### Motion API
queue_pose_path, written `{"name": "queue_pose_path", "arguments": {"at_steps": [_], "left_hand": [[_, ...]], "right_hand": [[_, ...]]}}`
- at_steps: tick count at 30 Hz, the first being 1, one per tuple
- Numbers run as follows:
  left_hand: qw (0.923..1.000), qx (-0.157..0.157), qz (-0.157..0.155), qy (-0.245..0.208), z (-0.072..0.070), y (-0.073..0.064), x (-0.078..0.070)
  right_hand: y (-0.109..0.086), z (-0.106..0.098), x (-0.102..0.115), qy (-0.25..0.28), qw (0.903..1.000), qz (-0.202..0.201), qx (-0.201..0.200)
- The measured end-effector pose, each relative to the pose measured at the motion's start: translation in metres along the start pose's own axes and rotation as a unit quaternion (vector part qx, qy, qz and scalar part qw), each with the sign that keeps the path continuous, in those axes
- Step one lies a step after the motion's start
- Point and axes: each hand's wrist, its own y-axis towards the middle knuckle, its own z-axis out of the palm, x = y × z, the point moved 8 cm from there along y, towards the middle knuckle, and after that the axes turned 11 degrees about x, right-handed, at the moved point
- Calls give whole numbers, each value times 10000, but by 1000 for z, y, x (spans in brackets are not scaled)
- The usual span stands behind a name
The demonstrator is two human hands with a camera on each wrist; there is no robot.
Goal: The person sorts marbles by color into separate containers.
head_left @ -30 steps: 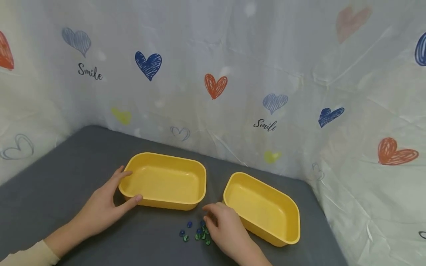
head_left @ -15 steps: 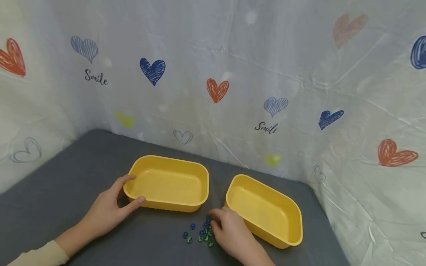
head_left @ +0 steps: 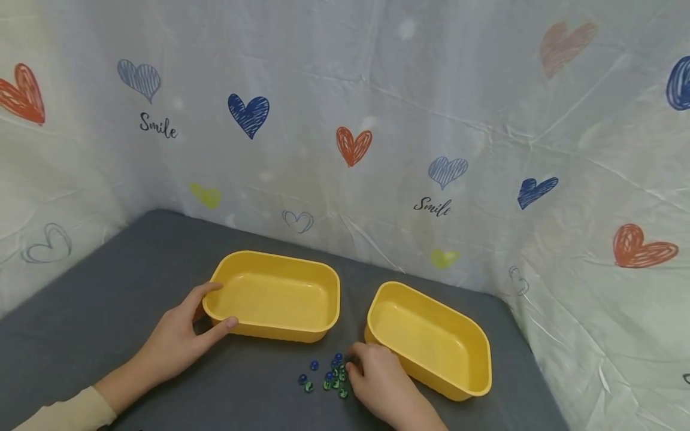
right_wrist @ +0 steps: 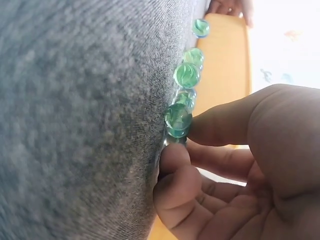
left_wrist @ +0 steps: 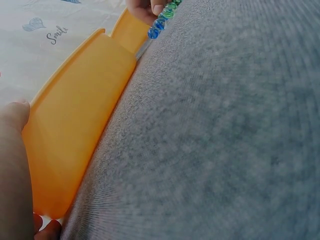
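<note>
Two yellow plastic bins stand side by side in the head view. On the left bin, my left hand grips the left end, thumb on the near rim and fingers around the far side. Glass marbles, blue and green, lie in a loose cluster in front of the bins. My right hand is at the cluster's right side, fingers curled. In the right wrist view, its thumb and forefinger close on a green marble at the cloth, partly hidden by the fingertips.
Close behind the right hand is the right bin, set at an angle. A dark grey cloth covers the table. A white curtain printed with hearts hangs behind and at the sides.
The right hand has drawn slightly down and right, and its fingers are more closely bent at the marbles. The left hand keeps its hold on the left bin. The head view has shifted slightly.
</note>
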Motion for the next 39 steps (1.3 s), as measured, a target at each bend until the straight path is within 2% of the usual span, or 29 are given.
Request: {"name": "queue_pose_path", "arguments": {"at_steps": [7,13,18,25,33,39], "left_hand": [[10000,18,-9,18,0,0,-1],[10000,49,-2,-31,0,0,-1],[10000,53,18,-58,0,0,-1],[10000,16,34,-58,0,0,-1],[9999,16,100,-62,0,3,-1],[10000,34,58,-47,-1,0,0]], "right_hand": [[1,1,-1,325,9994,-31,77],[2,2,-1,347,9994,-1,88],[2,0,0,334,9994,-63,-71],[0,-12,7,627,9977,-170,-214],[-8,-35,24,689,9909,-675,-934],[-6,-47,36,940,9848,-865,-1181]]}}
